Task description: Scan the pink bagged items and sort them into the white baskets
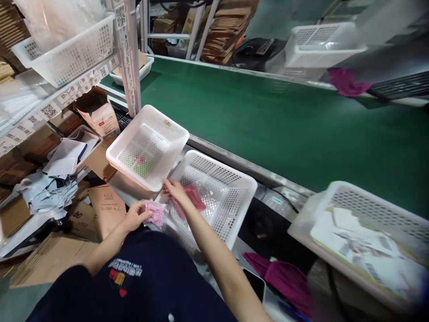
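Observation:
My left hand is closed on the edge of a small clear plastic bag of pink bits, held just in front of my shirt. The bits are too small to name. My right hand is over the near left corner of a white perforated basket, fingers pinched together; what they hold, if anything, I cannot make out. Inside that basket lie a red-pink packet, partly behind my right forearm, and some clear plastic. A second white basket, beside it, holds a small pink item on its mesh floor.
A green conveyor belt runs behind the baskets. To the right, another white basket holds papers; a magenta cloth and a dark-screened device lie nearer. Shelving, cardboard and an open carton crowd the left.

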